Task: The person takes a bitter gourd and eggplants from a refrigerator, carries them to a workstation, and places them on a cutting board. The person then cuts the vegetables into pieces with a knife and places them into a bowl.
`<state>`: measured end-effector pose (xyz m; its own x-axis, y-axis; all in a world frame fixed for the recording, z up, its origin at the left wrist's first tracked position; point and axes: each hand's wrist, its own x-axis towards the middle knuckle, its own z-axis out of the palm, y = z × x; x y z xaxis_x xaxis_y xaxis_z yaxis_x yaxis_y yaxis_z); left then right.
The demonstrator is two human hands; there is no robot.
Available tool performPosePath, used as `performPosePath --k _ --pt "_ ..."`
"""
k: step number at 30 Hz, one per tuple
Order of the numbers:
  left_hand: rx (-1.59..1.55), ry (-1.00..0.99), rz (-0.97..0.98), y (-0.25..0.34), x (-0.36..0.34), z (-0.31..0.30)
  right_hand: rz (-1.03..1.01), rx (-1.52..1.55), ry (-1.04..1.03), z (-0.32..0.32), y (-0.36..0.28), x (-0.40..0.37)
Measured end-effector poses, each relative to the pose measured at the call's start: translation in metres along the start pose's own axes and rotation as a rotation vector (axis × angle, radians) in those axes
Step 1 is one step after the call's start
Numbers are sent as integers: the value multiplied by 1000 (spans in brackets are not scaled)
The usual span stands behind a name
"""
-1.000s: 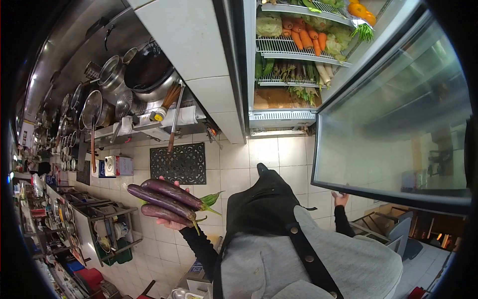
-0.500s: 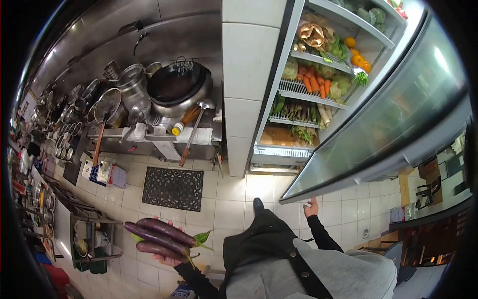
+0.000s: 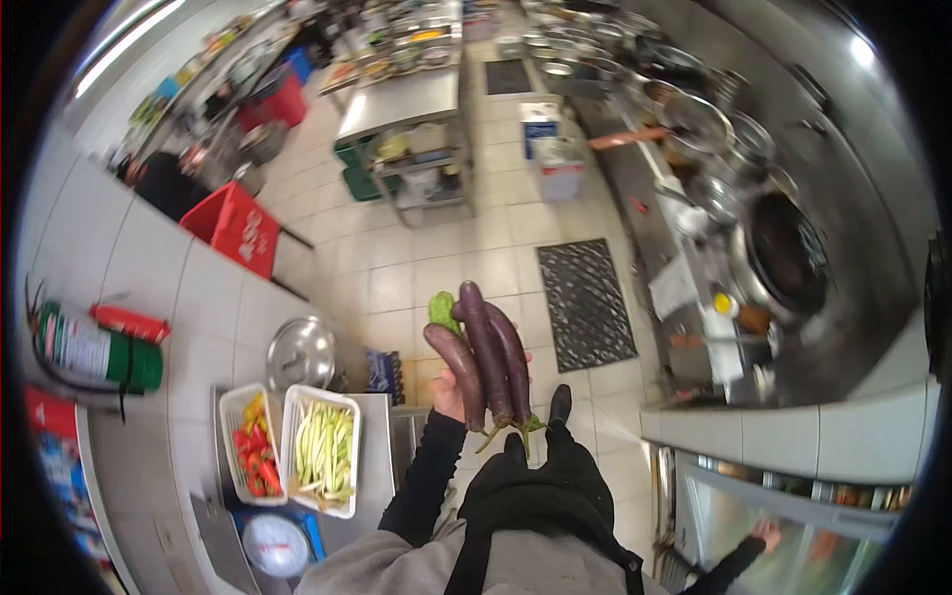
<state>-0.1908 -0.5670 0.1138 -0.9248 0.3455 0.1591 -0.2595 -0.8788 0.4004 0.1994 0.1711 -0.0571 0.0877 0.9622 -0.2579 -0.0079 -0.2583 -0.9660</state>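
Observation:
Several purple eggplants [image 3: 488, 357] lie together across my left hand [image 3: 448, 395], whose fingers wrap round them from below. A bumpy green vegetable [image 3: 442, 311] sticks out among them at the top left. My right hand [image 3: 767, 535] is at the lower right, against the glass door of the fridge [image 3: 709, 506]; its fingers are small and blurred, so what they grip, if anything, is unclear.
At lower left, a counter [image 3: 374, 436] bears a basket of red peppers [image 3: 260, 458], a basket of pale green vegetables [image 3: 323, 441] and a scale [image 3: 276, 545]. A black mat [image 3: 587, 302] lies on the tiles. Woks [image 3: 783, 253] stand at right; a person [image 3: 167, 186] is at upper left.
The view has swung left, away from the fridge interior toward the aisle and counter. The fridge door, wide open before, now looks nearly closed. The eggplants remain in my left hand.

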Motion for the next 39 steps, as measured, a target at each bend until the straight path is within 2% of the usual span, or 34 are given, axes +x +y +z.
performPosePath --k 2,7,13,19,24,28,32,34,35,36,37,38,39 --pt "38 25 58 13 11 -5 -38 -88 -45 63 16 5" --pt "122 43 139 34 68 -9 -28 -297 -257 207 86 -41" --pt "153 53 253 45 137 -9 12 -514 -684 359 152 -108" --pt "167 25 288 98 205 -32 2 -664 -1085 502 183 -202" --pt "84 -74 447 159 250 -88 48 -807 -1363 595 228 -311" --pt "116 -114 485 246 277 -146 133 -979 -1504 643 280 -413" --pt "89 -46 527 348 288 -198 193 -1157 -1550 686 314 -515" --pt "102 -40 545 405 295 -226 177 -1162 -1589 748 330 -535" --pt "92 -17 560 433 299 -239 173 -1082 -1631 802 367 -526" --pt "83 6 575 461 304 -252 458 -1056 -1609 869 361 -543" --pt "42 63 590 483 306 -261 84 -1195 -1651 910 333 -585" --pt "11 114 596 507 310 -269 -137 -970 -1635 936 322 -618" --pt "36 105 627 534 317 -278 -175 -938 -1611 971 307 -652"
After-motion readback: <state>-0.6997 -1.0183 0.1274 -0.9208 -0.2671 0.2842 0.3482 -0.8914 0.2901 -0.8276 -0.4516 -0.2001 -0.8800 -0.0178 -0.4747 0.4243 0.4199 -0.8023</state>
